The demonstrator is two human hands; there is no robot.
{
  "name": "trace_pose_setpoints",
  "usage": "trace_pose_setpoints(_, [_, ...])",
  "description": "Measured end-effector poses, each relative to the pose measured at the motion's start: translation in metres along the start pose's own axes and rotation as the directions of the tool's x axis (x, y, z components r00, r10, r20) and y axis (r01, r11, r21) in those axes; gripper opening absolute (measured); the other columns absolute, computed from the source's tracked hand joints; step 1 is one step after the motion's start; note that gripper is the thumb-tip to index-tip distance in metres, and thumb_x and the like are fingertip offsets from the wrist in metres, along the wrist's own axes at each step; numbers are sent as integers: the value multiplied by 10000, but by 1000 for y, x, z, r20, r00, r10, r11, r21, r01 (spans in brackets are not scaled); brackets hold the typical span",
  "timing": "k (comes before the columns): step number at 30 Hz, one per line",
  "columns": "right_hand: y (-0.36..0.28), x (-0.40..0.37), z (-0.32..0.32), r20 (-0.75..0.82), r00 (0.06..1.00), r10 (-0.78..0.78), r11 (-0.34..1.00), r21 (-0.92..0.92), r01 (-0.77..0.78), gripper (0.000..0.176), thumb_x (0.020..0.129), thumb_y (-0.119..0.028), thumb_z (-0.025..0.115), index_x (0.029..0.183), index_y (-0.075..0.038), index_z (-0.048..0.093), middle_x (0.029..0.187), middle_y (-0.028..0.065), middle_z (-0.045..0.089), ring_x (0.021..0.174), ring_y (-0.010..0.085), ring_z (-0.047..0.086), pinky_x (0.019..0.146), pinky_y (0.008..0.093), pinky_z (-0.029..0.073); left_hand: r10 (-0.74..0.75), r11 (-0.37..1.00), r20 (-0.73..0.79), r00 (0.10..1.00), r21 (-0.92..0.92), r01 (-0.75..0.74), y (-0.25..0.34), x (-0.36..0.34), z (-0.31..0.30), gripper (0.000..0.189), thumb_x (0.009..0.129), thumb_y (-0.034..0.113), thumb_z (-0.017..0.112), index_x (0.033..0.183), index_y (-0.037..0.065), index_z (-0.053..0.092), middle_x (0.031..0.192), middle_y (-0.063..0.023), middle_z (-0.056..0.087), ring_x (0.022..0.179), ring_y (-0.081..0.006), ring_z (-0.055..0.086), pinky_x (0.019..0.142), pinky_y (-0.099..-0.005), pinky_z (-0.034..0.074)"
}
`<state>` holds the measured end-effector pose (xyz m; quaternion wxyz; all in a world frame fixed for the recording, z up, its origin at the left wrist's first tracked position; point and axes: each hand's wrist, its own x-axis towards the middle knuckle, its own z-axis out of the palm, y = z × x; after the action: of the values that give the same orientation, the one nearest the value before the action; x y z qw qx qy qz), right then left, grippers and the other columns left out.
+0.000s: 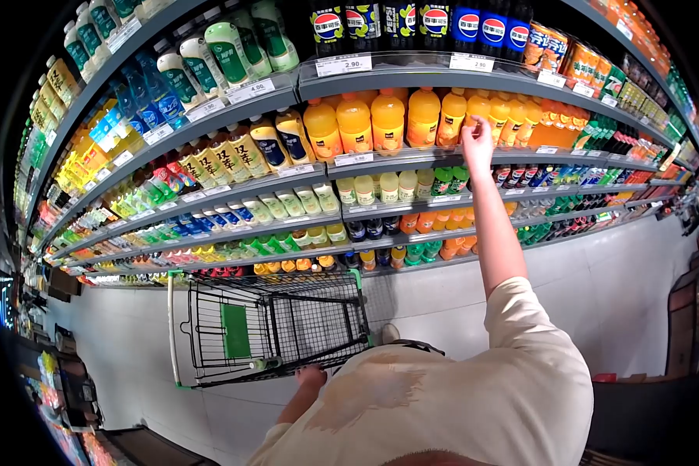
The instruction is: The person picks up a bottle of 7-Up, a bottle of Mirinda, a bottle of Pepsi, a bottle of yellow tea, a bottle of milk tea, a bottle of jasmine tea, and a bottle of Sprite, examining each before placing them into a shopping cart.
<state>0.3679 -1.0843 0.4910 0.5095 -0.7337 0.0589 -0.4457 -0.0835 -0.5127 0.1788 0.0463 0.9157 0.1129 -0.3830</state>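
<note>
My right hand [478, 133] is stretched up to the shelf, its bent fingers apart and right at a row of orange juice bottles [423, 118]. It overlaps the lower part of an orange juice bottle [478, 102] in this view. Low in front of my body, my left hand [311, 377] is curled at the near side rail of a shopping cart [318, 322]. The cart is a dark wire one with green corners and a green panel [235, 330]; bare wire mesh shows inside it.
Drink shelves [412, 159] curve across the whole front, with price tags on their edges. Cola bottles [492, 29] stand above the juice, and pale yellow drinks [387, 186] below it. The pale tiled floor [590, 283] runs along the shelves. Dark display stands [679, 326] are at the right.
</note>
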Motion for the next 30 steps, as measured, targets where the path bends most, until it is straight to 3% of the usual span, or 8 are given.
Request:
trace_pose_setpoints(3, [-40,20,-10,58,998,22,990,-143,-13,409,873,-150,683,1257,-52,580,713,23,597,657,121,580,670,285,502,-14,999,16,1000,-46,15,1,-4,2,447,847,395,580,1253,231,672,1345,-91,613,1344,-314,461,1167,-516,231])
trace_pose_setpoints(9, [-72,59,-3,296,946,130,759,-643,98,609,779,-389,784,1157,45,586,967,244,703,938,375,692,827,432,547,-31,999,53,998,-34,33,-1,-9,4,456,833,399,588,1249,235,678,1350,-93,611,1347,-329,449,1163,-542,208])
trace_pose_setpoints(16, [-69,59,2,371,918,143,703,-691,170,640,712,-439,826,1058,58,620,1002,269,695,981,399,678,856,429,544,-53,998,84,995,-35,56,4,-7,2,449,831,411,587,1235,243,686,1335,-91,620,1334,-334,456,1154,-575,195])
trace_pose_setpoints(20, [-57,35,-12,331,943,-47,815,-533,227,660,696,-349,843,1179,35,610,1055,225,697,997,386,673,854,427,546,-34,997,48,998,-69,37,-5,-3,9,436,820,433,604,1213,267,696,1295,-86,641,1316,-332,476,1148,-574,215])
trace_pose_setpoints(22, [-42,17,-21,273,905,-326,827,-381,413,667,697,-227,849,1268,-6,584,1119,194,643,1048,340,642,855,404,550,-29,995,34,999,-95,32,-7,0,12,434,815,440,611,1207,274,698,1281,-84,648,1307,-329,485,1146,-572,224])
trace_pose_setpoints(25, [-52,-22,-40,229,940,-253,955,-95,280,661,669,-93,834,1284,-106,594,1135,122,522,1100,286,565,898,381,534,-3,994,-41,999,-111,-1,-11,-1,18,443,813,450,616,1208,267,695,1261,-78,654,1300,-310,496,1145,-568,240])
trace_pose_setpoints(28, [-62,-35,-57,71,830,-552,794,-258,550,661,672,-51,820,1289,-75,582,1301,161,497,1224,280,507,998,388,481,56,993,-74,996,-97,-63,-16,-1,26,518,802,469,640,1285,281,635,1396,-75,559,1381,-323,410,1164,-593,208])
trace_pose_setpoints(30, [-68,-47,-58,-68,877,-475,864,155,479,657,709,-73,825,1298,-69,535,1400,194,462,1280,306,491,1061,428,443,63,996,37,997,-68,-60,-19,4,26,620,812,493,655,1385,282,542,1495,-80,458,1421,-341,352,1172,-602,196])
